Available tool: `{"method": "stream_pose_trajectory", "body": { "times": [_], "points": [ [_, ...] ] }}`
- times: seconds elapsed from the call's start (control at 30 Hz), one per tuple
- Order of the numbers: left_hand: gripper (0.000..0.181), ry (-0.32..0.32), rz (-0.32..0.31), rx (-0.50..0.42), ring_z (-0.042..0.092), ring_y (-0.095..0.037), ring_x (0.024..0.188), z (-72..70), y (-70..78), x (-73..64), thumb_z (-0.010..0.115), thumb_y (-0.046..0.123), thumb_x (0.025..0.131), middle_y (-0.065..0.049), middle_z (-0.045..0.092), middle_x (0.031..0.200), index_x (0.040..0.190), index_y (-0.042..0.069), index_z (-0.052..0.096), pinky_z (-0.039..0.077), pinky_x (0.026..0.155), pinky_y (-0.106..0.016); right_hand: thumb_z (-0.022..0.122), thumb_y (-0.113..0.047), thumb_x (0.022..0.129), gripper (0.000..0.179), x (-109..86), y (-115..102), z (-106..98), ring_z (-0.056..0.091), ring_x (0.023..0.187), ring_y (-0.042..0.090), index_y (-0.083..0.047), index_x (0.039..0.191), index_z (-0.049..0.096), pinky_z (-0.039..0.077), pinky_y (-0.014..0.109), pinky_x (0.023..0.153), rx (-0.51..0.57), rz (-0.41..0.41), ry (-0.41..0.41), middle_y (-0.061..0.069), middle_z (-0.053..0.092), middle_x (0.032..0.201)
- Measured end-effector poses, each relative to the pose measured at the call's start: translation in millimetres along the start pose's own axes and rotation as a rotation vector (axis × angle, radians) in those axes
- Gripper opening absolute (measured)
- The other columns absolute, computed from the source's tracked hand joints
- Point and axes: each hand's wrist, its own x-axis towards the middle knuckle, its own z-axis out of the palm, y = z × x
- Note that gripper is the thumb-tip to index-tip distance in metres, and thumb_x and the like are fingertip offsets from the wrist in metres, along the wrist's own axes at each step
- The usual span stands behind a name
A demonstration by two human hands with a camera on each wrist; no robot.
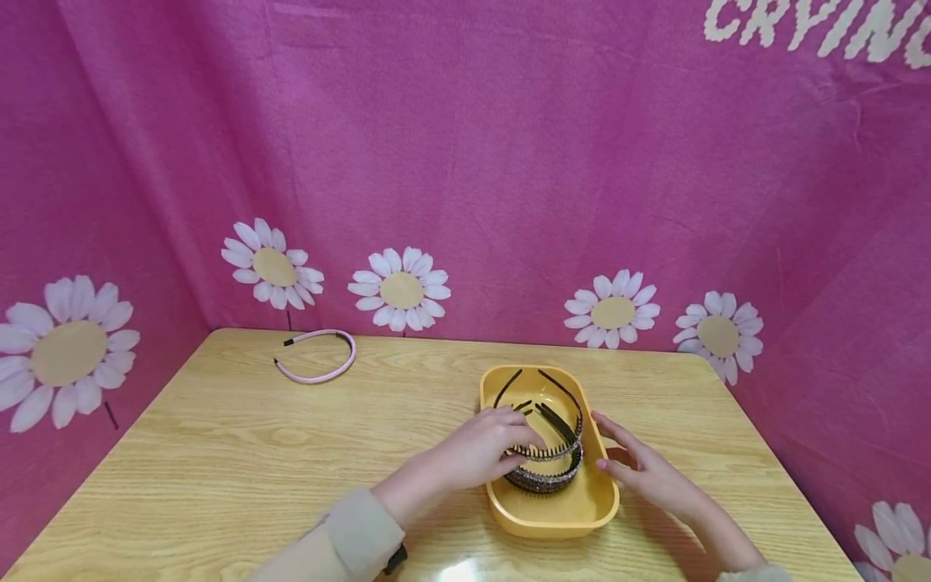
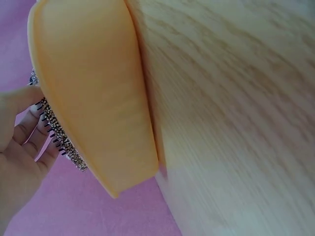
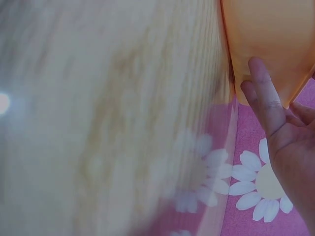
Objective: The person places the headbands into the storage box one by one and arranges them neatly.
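My left hand (image 1: 489,444) reaches over a yellow plastic tub (image 1: 556,527) and pinches a black toothed headband (image 1: 580,420) with a glittery band. In the left wrist view, thumb and fingers meet at a beaded headband (image 2: 58,130) along the tub's rim. Beneath the held one, other dark sparkly headbands (image 1: 541,483) lie in the tub, partly hidden by it and the hand. My right hand (image 1: 650,477) is at the tub's right side, and in the right wrist view its extended fingers (image 3: 263,81) touch or nearly touch the outer wall.
A pink headband (image 1: 352,360) lies near the table's back left, its ends pointing left. The wood-grain table (image 1: 254,469) meets a magenta cloth (image 1: 465,162) with white daisies along its back and sides.
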Motion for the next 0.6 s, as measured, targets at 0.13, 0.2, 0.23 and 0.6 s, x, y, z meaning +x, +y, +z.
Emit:
{"method": "stream_pose_trajectory", "body": {
  "times": [0.13, 0.2, 0.23, 0.6],
  "points": [
    [0.03, -0.028, 0.006, 0.012, 0.054, -0.006, 0.108, 6.0, -1.5, 2.4, 0.069, 0.017, 0.084, 0.01, 0.063, 0.108, 0.113, 0.024, 0.067, 0.039, 0.1, -0.025, 0.053, -0.016, 0.096, 0.066, 0.0, 1, 1, 0.04, 0.124, 0.049, -0.012, 0.151, 0.017, 0.047, 0.02, 0.087, 0.033, 0.003, -0.001, 0.028, 0.018, 0.151],
    [0.03, -0.032, 0.017, 0.021, 0.055, -0.006, 0.107, 8.6, -1.9, 3.0, 0.07, 0.018, 0.083, 0.011, 0.063, 0.107, 0.112, 0.024, 0.067, 0.039, 0.099, -0.025, 0.054, -0.015, 0.096, 0.066, 0.0, 1, 1, 0.041, 0.124, 0.049, -0.011, 0.151, 0.017, 0.048, 0.021, 0.087, 0.049, 0.0, -0.005, 0.028, 0.019, 0.15],
    [0.029, -0.034, 0.023, 0.025, 0.055, -0.006, 0.107, 9.7, -2.1, 3.3, 0.07, 0.018, 0.083, 0.01, 0.063, 0.107, 0.112, 0.024, 0.067, 0.039, 0.099, -0.025, 0.053, -0.015, 0.096, 0.066, 0.0, 0, 2, 0.041, 0.124, 0.049, -0.011, 0.151, 0.017, 0.048, 0.022, 0.087, 0.052, -0.006, -0.008, 0.028, 0.019, 0.15],
    [0.027, -0.073, 0.036, 0.038, 0.055, -0.003, 0.099, 15.1, -3.5, 5.5, 0.071, 0.021, 0.083, 0.011, 0.063, 0.101, 0.11, 0.025, 0.068, 0.04, 0.092, -0.021, 0.053, -0.013, 0.096, 0.067, -0.3, -2, 3, 0.04, 0.123, 0.051, -0.007, 0.151, 0.015, 0.048, 0.021, 0.086, 0.052, -0.021, -0.013, 0.032, 0.019, 0.148]
  ]
}}
